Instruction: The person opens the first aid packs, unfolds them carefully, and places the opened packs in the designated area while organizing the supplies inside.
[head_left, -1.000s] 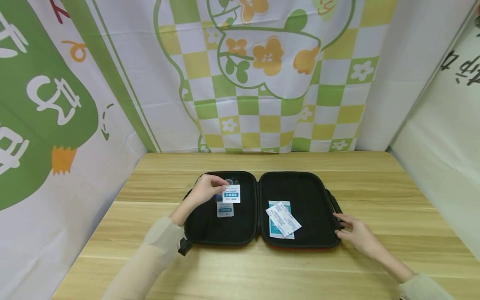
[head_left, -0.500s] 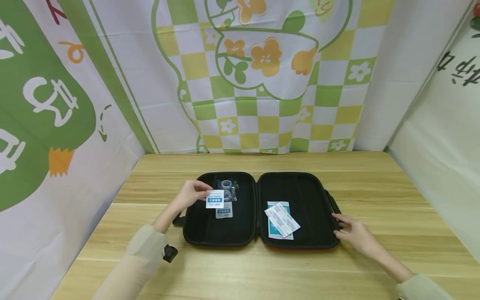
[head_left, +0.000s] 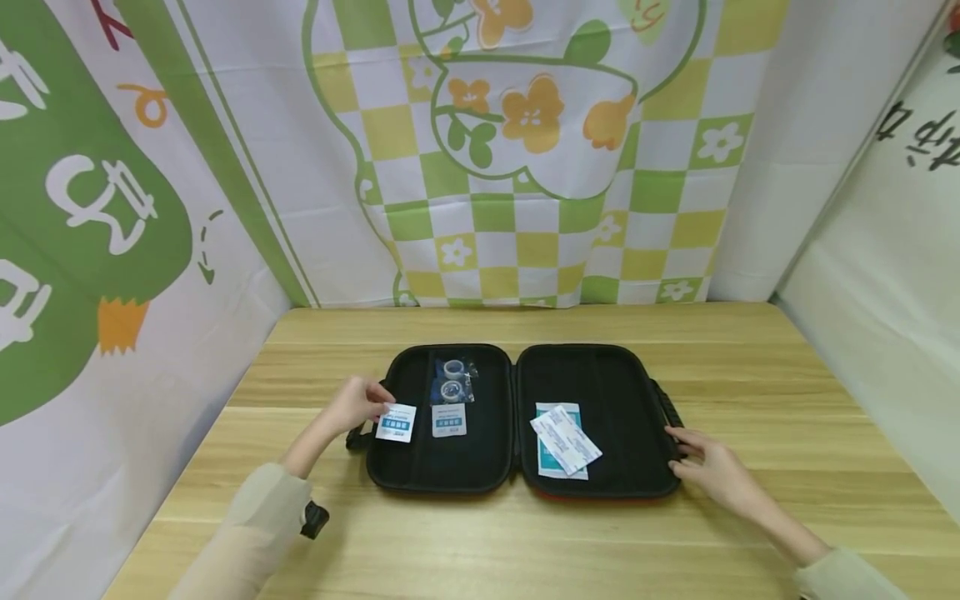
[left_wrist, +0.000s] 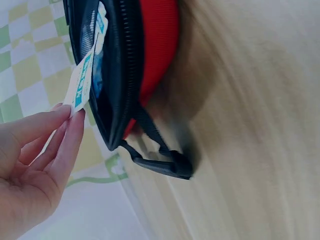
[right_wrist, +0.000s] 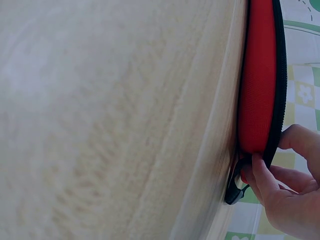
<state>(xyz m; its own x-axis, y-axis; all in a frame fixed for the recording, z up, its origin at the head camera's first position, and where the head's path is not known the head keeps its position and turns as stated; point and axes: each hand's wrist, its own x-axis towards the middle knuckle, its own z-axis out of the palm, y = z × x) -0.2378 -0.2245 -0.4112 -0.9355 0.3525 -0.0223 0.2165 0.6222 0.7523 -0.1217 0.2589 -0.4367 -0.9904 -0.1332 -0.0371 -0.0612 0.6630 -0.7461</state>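
Note:
My left hand (head_left: 351, 408) pinches a small white and blue alcohol pad packet (head_left: 396, 422) by its corner, over the left edge of an open black-lined case (head_left: 476, 462). In the left wrist view, thumb and fingertips hold the packet (left_wrist: 81, 82) at the case's mouth. A second alcohol pad packet (head_left: 448, 421) lies in the left half, below two rolls of tape (head_left: 452, 390) in clear wrapping. My right hand (head_left: 712, 469) grips the case's right rim near its handle (head_left: 667, 406). In the right wrist view, its fingers hold the edge of the red shell (right_wrist: 259, 80).
In the case's right half, a white printed strip packet (head_left: 566, 439) lies across a teal and white packet (head_left: 549, 468). The case lies flat on a wooden table (head_left: 480, 550). A patterned cloth (head_left: 517, 242) hangs behind the table.
My left hand has drawn the alcohol pad packet leftward and slightly toward me, from over the tape rolls to the case's left edge. The tape rolls now show fully. My right hand stays at the rim.

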